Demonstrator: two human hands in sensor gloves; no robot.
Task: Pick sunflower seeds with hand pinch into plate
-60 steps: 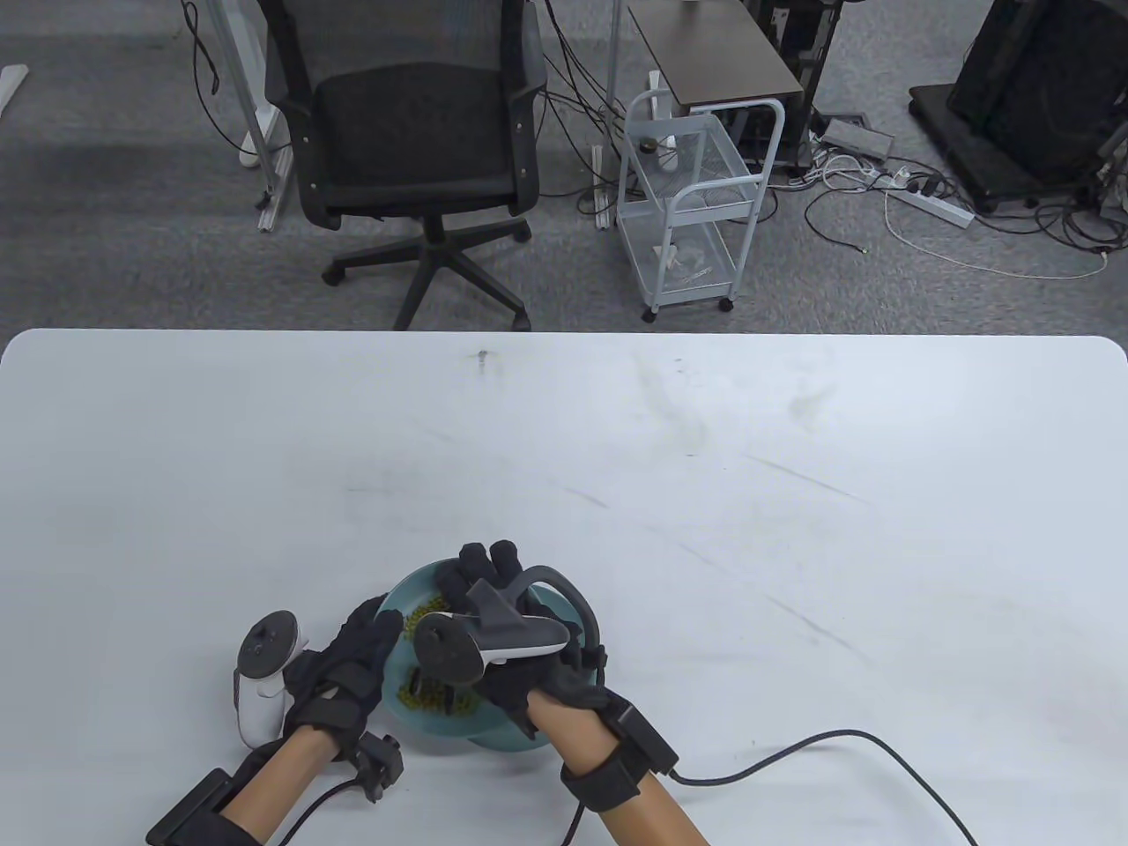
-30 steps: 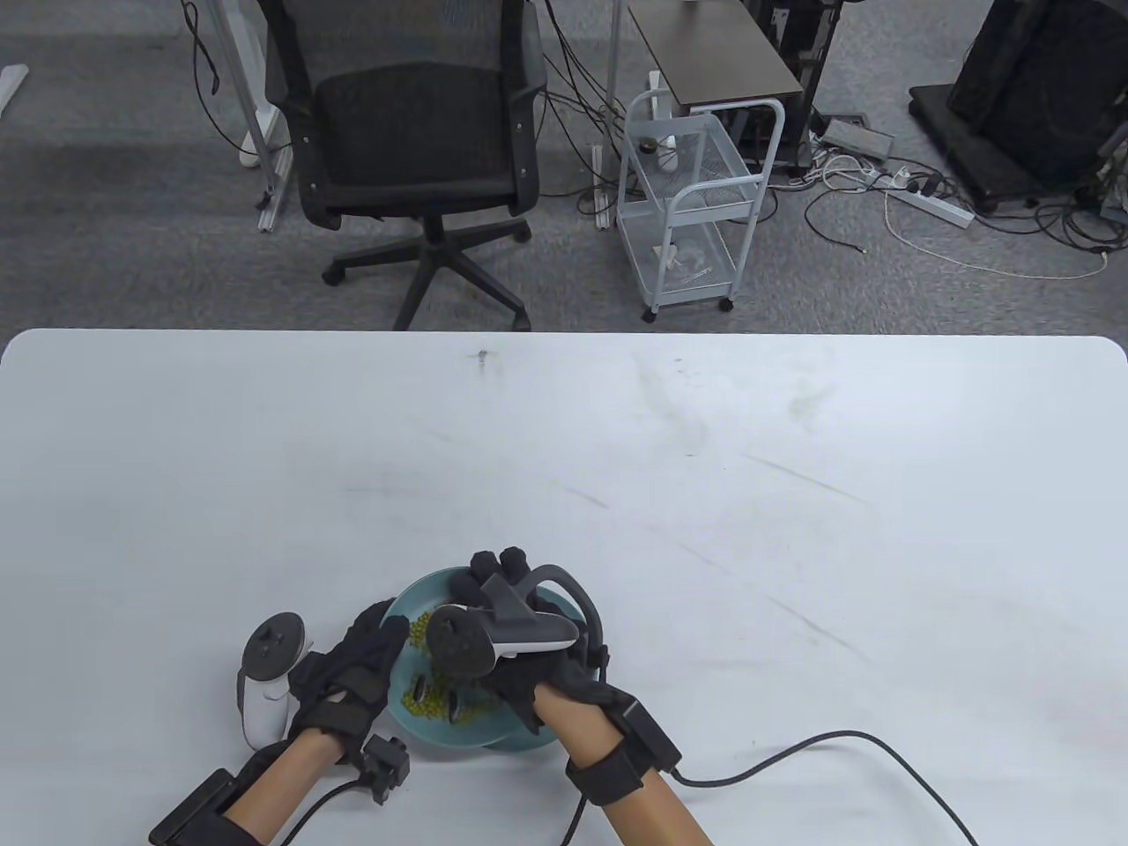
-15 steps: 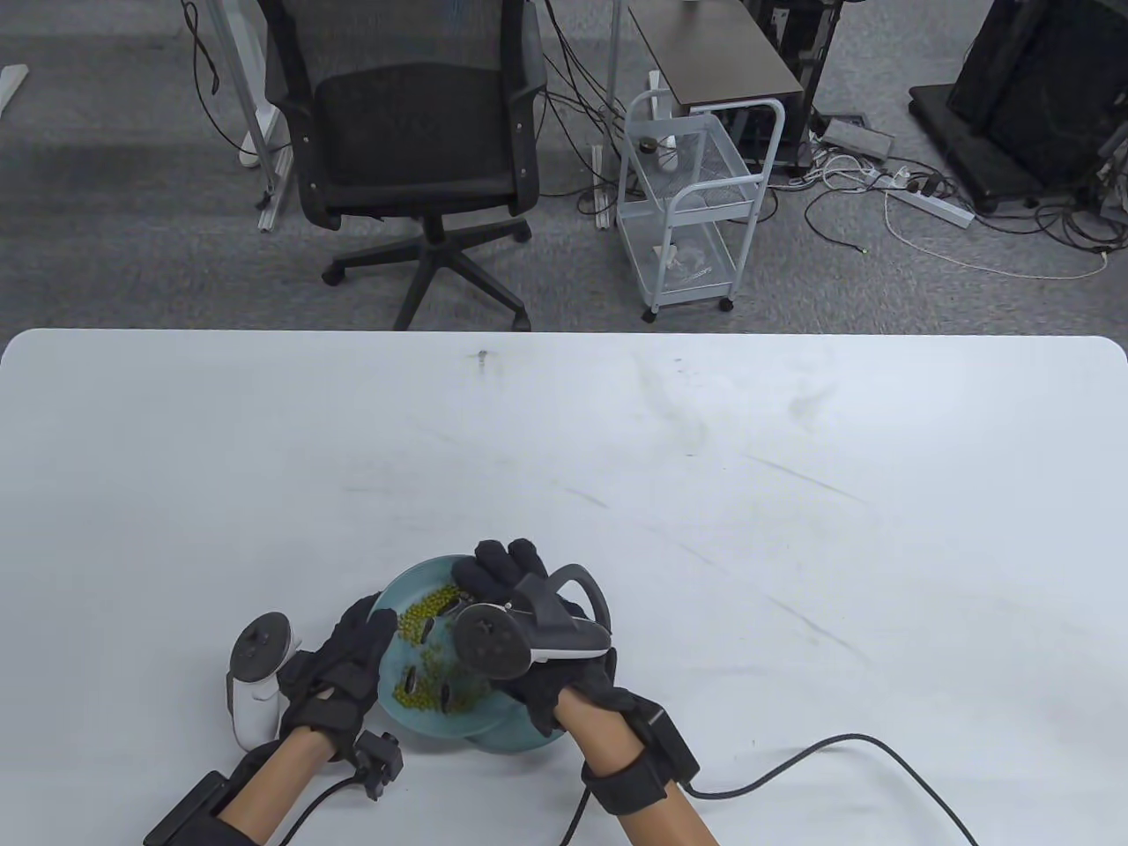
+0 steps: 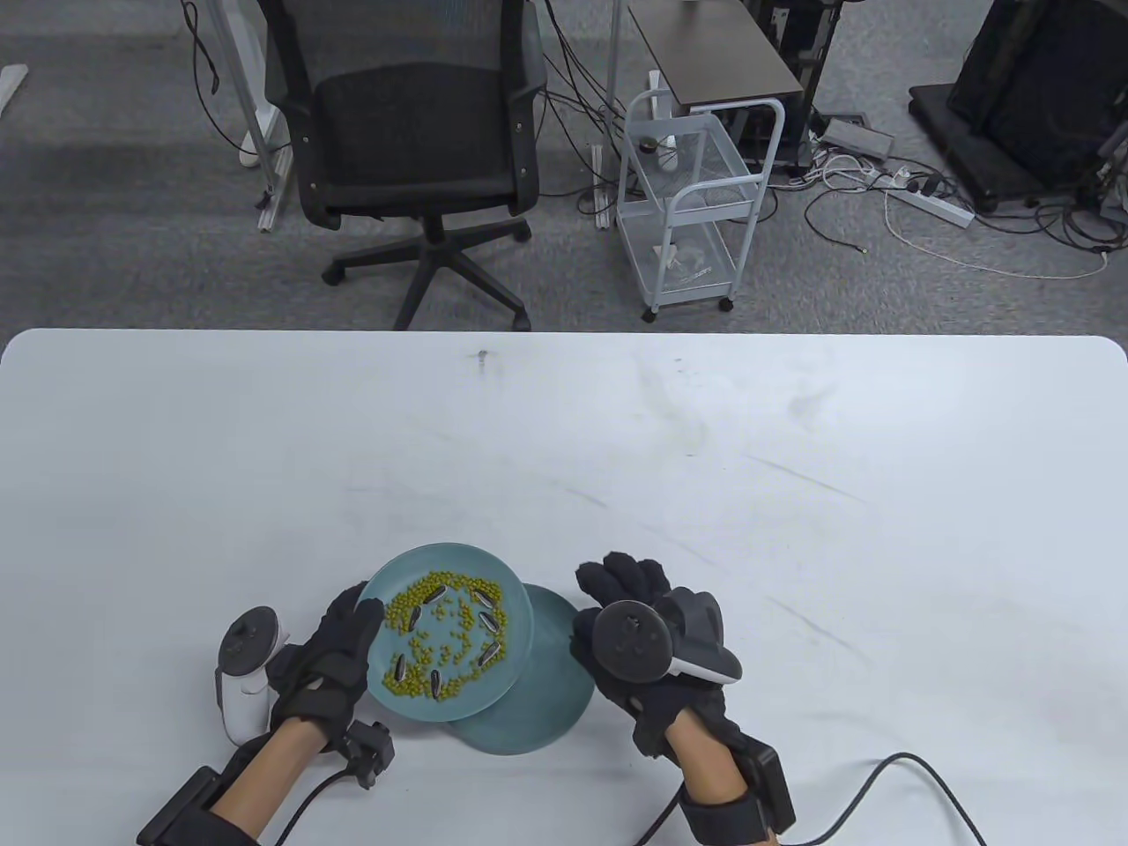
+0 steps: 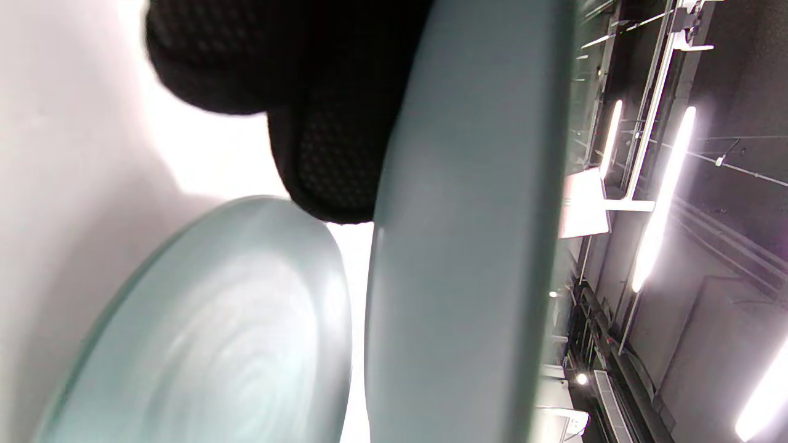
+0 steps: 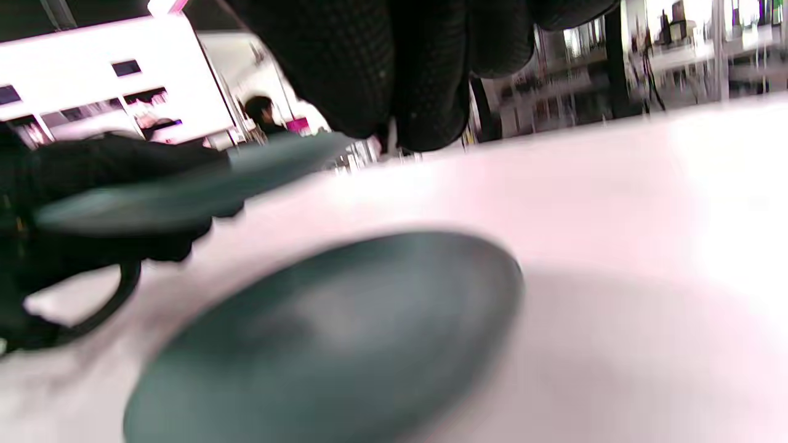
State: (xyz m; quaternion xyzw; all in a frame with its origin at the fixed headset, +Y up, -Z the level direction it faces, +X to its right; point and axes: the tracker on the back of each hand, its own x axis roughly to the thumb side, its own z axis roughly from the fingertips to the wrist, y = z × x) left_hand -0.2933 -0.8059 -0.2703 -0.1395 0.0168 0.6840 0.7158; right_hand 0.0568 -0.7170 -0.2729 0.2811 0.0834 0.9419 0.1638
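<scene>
My left hand [image 4: 357, 617] grips the left rim of a teal plate [image 4: 515, 608] and holds it tilted above the table. The plate holds many green beans [image 4: 441, 654] and several striped sunflower seeds [image 4: 490, 621]. A second teal plate [image 4: 551, 701] lies on the table, partly under the first. My right hand [image 4: 617, 577] is just right of both plates. In the right wrist view its fingertips [image 6: 369, 74] are pressed together, a small pale sliver between them, above the lower plate [image 6: 332, 332]. The left wrist view shows the held plate's underside [image 5: 468, 215].
The white table [image 4: 617, 441] stretches far and wide beyond the plates. A black cable [image 4: 890, 767] lies on it at the front right. An office chair [image 4: 405, 132] and a white wire cart [image 4: 687, 203] stand past the far edge.
My right hand has lifted out of the bean plate and moved right, off both plates. The left hand has shifted the held plate slightly left, so the lower plate shows.
</scene>
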